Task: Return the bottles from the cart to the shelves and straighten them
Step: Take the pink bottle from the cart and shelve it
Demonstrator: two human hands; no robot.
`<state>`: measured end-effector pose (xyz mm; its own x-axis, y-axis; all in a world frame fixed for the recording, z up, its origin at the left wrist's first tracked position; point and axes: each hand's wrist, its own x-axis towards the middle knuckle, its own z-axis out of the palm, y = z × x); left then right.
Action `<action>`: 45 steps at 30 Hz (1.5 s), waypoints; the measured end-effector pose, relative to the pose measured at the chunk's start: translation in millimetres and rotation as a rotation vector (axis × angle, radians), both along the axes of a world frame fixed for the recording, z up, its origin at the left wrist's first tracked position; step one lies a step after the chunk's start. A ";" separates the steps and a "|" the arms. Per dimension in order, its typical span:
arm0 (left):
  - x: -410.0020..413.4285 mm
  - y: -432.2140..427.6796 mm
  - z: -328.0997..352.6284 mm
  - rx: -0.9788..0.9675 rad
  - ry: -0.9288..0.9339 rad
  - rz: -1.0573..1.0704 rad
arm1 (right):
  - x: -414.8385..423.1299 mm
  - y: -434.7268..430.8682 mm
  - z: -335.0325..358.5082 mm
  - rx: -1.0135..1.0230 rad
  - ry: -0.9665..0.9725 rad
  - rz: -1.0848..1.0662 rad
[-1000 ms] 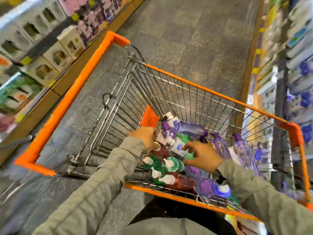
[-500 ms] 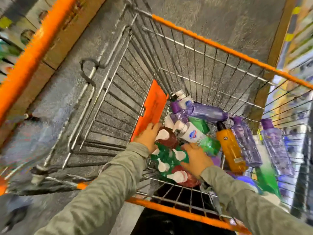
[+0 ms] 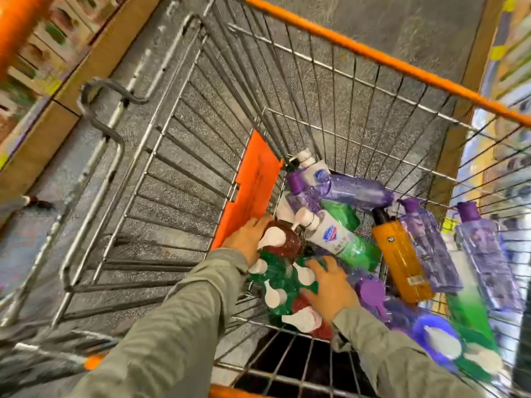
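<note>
Red-brown pump bottle (image 3: 283, 239) in the curled grip of left hand (image 3: 247, 239), right hand (image 3: 330, 288) loose-fingered atop green bottles (image 3: 283, 278).

A wire shopping cart with an orange rim (image 3: 373, 56) stands in the aisle between blurred store shelves at left (image 3: 34, 53) and right (image 3: 511, 38). Its bottles lie heaped in the near right corner. An orange plastic flap (image 3: 253, 191) leans on the left of the heap. The left hand (image 3: 247, 239) lies against a dark red pump bottle (image 3: 284, 239). Just nearer stands a cluster of green pump bottles (image 3: 275, 280), on which the right hand (image 3: 330, 285) seems to rest. To the right lie a white-and-green pump bottle (image 3: 339, 239), then an amber plastic bottle (image 3: 399, 257).
</note>
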<state>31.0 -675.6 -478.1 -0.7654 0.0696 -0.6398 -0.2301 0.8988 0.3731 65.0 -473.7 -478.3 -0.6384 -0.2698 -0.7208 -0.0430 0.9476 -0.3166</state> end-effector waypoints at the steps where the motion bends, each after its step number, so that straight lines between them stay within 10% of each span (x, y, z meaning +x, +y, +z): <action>1: 0.2 -0.8 -2.8 0.009 0.009 -0.002 | 0.8 -0.7 -1.4 0.002 0.006 -0.007; 33: 1.2 -2.4 -20.6 0.001 0.102 -0.184 | -14.9 -3.9 -20.1 0.037 -0.066 -0.037; 45: -2.2 11.3 -40.2 0.236 0.070 0.058 | -23.3 3.3 -16.4 0.019 -0.030 -0.071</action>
